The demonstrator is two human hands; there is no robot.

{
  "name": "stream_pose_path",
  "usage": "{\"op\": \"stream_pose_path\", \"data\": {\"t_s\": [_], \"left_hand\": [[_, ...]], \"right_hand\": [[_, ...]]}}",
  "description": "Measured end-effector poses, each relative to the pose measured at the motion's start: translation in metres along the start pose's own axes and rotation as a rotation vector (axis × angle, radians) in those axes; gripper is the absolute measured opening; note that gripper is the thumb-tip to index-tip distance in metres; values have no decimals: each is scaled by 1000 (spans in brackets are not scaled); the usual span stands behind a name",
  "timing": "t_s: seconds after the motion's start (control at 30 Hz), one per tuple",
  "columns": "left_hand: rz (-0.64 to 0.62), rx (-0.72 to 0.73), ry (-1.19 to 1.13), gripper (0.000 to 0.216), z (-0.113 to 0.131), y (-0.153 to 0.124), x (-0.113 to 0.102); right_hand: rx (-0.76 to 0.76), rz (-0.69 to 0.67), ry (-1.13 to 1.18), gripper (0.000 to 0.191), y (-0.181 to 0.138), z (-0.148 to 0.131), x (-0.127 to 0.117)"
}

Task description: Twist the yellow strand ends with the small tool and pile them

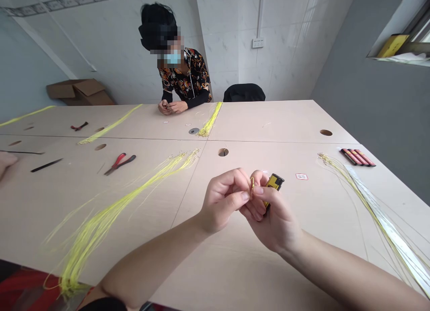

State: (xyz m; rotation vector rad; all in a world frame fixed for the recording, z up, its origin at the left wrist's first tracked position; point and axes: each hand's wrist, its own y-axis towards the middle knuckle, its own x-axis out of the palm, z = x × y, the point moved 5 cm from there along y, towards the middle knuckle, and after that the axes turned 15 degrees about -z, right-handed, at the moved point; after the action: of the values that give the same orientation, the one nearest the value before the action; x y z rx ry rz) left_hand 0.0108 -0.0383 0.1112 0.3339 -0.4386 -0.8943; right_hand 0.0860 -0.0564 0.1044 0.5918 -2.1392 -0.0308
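Above the table, my left hand (226, 199) and my right hand (273, 212) meet with their fingertips together. Between them a small gold hook (252, 182), curved like a fish hook, stands up in the pinch of my right thumb and finger. My left thumb and forefinger are pressed together right beside it; any thin line in them is too fine to make out. A yellow and black box-shaped tool (274, 182) is also in my right hand, partly hidden behind the thumb and fingers.
Yellow line bundles (134, 190) lie left; another with hooks (324, 157) lies right beside a pale strip (379, 212). Nearby are red-black sticks (358, 157), a paper label (301, 176), a table hole (223, 152) and red-handled pliers (119, 163). A masked co-worker (183, 78) sits opposite.
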Motion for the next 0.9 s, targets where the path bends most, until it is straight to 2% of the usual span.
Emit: {"op": "stream_pose_path", "data": {"t_s": [0.63,0.9], "left_hand": [[-12,-7,9,11,0,0,0],[-31,37,25,9,2,0,2]], "right_hand": [[-12,3,-9,26,0,0,-1],[-26,-26,17,23,1,0,0]]}}
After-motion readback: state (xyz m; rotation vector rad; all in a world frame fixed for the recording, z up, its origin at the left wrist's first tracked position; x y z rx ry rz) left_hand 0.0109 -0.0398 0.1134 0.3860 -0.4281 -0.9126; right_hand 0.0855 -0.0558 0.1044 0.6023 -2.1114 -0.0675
